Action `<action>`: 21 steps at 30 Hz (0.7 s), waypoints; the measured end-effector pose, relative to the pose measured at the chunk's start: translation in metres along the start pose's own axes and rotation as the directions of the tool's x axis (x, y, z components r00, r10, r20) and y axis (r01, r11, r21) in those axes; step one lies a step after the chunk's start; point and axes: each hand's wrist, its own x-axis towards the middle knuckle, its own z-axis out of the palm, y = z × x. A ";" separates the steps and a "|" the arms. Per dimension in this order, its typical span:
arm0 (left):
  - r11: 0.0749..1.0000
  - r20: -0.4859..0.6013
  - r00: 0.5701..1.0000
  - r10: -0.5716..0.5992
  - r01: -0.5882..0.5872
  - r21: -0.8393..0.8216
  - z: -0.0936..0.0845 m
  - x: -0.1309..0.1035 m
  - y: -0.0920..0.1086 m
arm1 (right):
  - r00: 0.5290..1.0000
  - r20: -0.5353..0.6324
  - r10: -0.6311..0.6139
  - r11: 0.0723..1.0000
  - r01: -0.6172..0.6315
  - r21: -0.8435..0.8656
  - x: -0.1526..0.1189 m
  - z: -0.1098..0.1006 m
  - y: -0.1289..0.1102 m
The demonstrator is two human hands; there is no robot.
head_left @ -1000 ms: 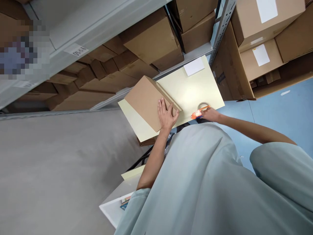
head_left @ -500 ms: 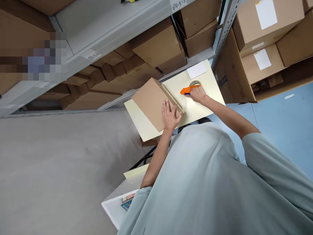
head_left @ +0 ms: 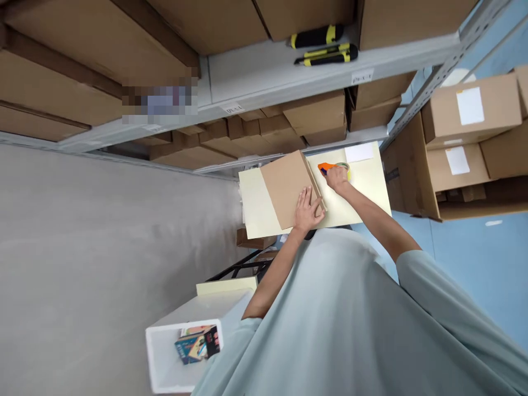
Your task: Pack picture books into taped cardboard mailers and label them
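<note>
A brown cardboard box [head_left: 284, 187] lies at a slant on the pale yellow table [head_left: 258, 203]. My left hand [head_left: 307, 212] rests on the box's near right corner with its fingers spread. To the right of the box, my right hand [head_left: 337, 177] is closed round an orange tape cutter [head_left: 325, 166]. A roll of tape [head_left: 345, 166] shows just beyond that hand. White paper [head_left: 358, 152] lies at the table's far right part.
Shelves [head_left: 280, 96] full of cardboard boxes run behind the table, with yellow-black knives [head_left: 325, 55] on the upper one. A large open carton [head_left: 406, 170] stands at right. A white bin [head_left: 160, 357] with books is at lower left.
The view has shifted, bringing the knives and more of the white bin into sight. My left hand stays on the box; my right hand still holds the orange tool, now nearer the box's far edge.
</note>
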 end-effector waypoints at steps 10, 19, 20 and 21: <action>0.966 -0.453 0.891 -0.040 -0.081 -0.246 -0.097 0.096 0.008 | 0.948 -0.319 -0.004 1.000 0.013 0.025 -0.037 -0.124 -0.017; 0.947 -0.653 0.755 -0.053 -0.170 -0.273 -0.246 0.216 -0.013 | 0.875 -0.440 -0.201 0.980 0.178 -0.093 -0.007 -0.294 -0.094; 0.946 -0.642 0.764 -0.060 -0.162 -0.282 -0.255 0.223 -0.019 | 0.875 -0.426 -0.230 0.973 0.192 -0.131 -0.001 -0.307 -0.102; 0.945 -0.631 0.773 -0.066 -0.155 -0.289 -0.262 0.227 -0.025 | 0.874 -0.415 -0.251 0.966 0.200 -0.163 0.005 -0.317 -0.111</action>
